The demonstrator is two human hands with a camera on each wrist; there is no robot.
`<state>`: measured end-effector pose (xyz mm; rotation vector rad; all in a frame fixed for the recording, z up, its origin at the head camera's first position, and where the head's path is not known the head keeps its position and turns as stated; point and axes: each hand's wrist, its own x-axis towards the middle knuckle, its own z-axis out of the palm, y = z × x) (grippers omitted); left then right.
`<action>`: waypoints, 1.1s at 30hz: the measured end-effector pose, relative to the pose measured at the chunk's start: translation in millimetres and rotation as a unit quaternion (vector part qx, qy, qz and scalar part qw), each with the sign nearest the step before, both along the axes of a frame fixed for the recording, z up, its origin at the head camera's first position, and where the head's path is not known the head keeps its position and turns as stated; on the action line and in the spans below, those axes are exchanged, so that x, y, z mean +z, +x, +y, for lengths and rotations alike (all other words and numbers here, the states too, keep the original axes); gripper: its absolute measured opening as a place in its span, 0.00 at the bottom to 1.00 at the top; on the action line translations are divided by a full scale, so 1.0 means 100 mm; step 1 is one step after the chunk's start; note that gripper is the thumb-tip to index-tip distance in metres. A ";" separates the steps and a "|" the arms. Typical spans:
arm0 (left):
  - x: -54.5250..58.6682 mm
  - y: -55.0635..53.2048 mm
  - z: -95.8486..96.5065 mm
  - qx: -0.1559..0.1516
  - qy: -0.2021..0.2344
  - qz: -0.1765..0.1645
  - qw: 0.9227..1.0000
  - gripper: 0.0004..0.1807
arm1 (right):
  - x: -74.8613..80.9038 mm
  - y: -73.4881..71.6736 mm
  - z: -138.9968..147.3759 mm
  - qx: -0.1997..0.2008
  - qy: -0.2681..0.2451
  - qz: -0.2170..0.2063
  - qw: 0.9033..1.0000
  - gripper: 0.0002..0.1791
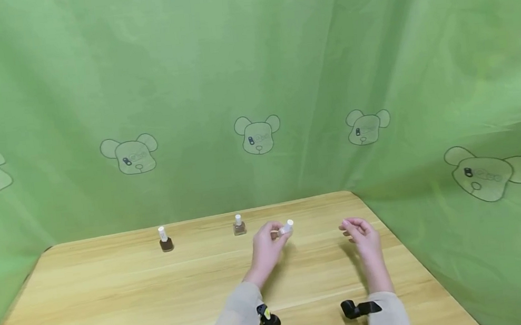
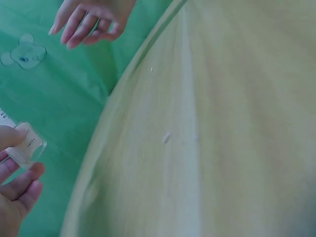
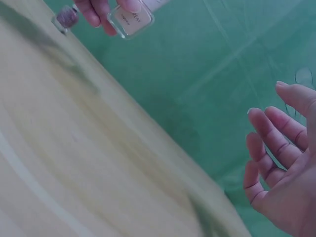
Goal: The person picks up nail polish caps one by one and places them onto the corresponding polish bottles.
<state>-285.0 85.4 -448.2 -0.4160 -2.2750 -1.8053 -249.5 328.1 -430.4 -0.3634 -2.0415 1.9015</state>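
Note:
My left hand [image 1: 268,247] pinches a pale nail polish bottle [image 1: 286,228] with a white cap, held tilted above the table. In the right wrist view the label side of this pale bottle [image 3: 131,20] shows between the thumb and fingers. Off to the right, my right hand [image 1: 365,237] hovers over the table with nothing in it. Its fingers [image 3: 276,138] are loosely bent and apart. Beyond the left hand stands a mauve-brown nail polish bottle [image 1: 239,225], upright with a white cap. Farther left a dark nail polish bottle [image 1: 166,240] stands upright, also white-capped.
The wooden table [image 1: 127,303] ends against a green curtain [image 1: 187,101] printed with bear heads, which hangs behind it and along both sides. A black wrist camera [image 1: 270,321] is strapped on the left sleeve, another black camera [image 1: 359,308] on the right.

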 end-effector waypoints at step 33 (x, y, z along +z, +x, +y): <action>-0.33 -0.75 0.46 0.019 0.046 -0.079 0.996 0.12 | -0.44 -0.02 0.30 -0.021 -0.154 0.002 0.988 0.06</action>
